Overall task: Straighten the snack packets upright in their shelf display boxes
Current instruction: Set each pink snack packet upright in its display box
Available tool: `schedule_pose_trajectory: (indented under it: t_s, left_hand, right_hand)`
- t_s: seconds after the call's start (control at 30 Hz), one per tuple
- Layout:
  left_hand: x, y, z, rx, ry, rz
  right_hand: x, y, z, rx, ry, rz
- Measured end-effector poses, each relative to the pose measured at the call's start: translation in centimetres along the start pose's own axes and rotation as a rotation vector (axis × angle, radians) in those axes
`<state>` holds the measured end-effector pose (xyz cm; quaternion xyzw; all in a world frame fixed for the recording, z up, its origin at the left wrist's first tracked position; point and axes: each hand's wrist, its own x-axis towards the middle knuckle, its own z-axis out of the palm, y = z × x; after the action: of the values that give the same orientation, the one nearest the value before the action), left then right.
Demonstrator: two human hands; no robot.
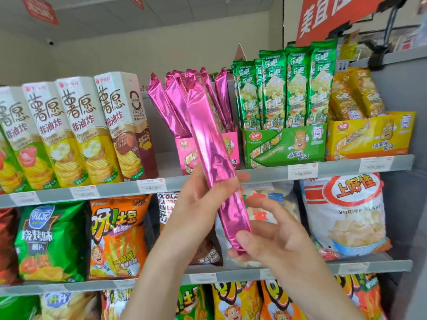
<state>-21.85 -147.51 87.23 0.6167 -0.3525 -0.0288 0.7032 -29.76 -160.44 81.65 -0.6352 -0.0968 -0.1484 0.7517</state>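
You hold one long pink packet (208,139) out of its box, in front of the top shelf (254,175), tilted with its top to the left. Your left hand (203,204) wraps around its middle, and your right hand (272,243) pinches its lower end between thumb and fingers.

The task looks partly done. Behind the held packet sits the pink display box (184,151). The other pink packets (166,105) inside it are not straight: they lean to the left and fan apart. To its right, the green box (286,144) holds green packets (295,86) standing upright in tidy rows. Further right, the yellow box (369,135) holds yellow packets (355,93) that tip slightly to the left. What appears to be left is returning the held packet and straightening the pink row.
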Motion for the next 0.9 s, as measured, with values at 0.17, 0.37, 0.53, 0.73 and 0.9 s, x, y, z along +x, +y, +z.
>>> schedule_pose_trajectory:
  t_s: [0.17, 0.37, 0.53, 0.73, 0.9]
  left_hand:
    - [3.3, 2.9, -2.9, 0.140, 0.178, 0.196]
    - [7.8, 7.3, -6.2, 0.277, -0.008, 0.455]
    - [11.2, 12.4, -7.1, 0.566, 0.047, 0.597]
    - [13.7, 15.2, -7.6, 0.622, 0.157, 0.774]
    - [14.7, 14.6, -7.9, 0.802, 0.216, 0.794]
  right_hand:
    - [1.4, -0.1, 0.3, -0.200, 0.039, -0.044]
    - [4.9, -2.1, 0.3, -0.854, 0.188, -0.295]
    - [10.0, -5.8, 1.2, -1.206, 0.342, -0.463]
    - [15.1, -8.6, 2.4, -1.272, 0.461, -0.645]
    - [17.7, -8.3, 2.7, -1.265, 0.387, -0.535]
